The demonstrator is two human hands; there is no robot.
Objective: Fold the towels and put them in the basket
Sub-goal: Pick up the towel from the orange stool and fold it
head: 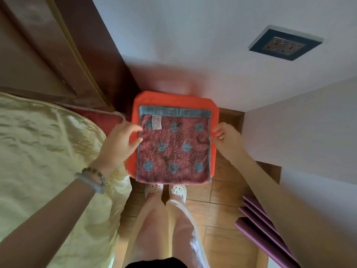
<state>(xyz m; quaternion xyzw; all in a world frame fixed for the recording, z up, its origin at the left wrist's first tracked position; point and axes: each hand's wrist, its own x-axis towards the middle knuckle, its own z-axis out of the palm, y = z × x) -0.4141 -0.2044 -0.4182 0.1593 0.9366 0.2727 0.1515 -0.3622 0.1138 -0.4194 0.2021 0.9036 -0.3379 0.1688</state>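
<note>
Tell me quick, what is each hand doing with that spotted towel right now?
Left hand: open, fingertips at the left edge of the spotted towel.
Right hand: fingers curled at its right edge; grip cannot be told.

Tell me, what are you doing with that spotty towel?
A person stands over a folded red towel with blue dots, which lies on a flat orange thing. The left hand is at the towel's left edge and the right hand at its right edge, as if squaring it up. Whether the fingers pinch the cloth is unclear.
</note>
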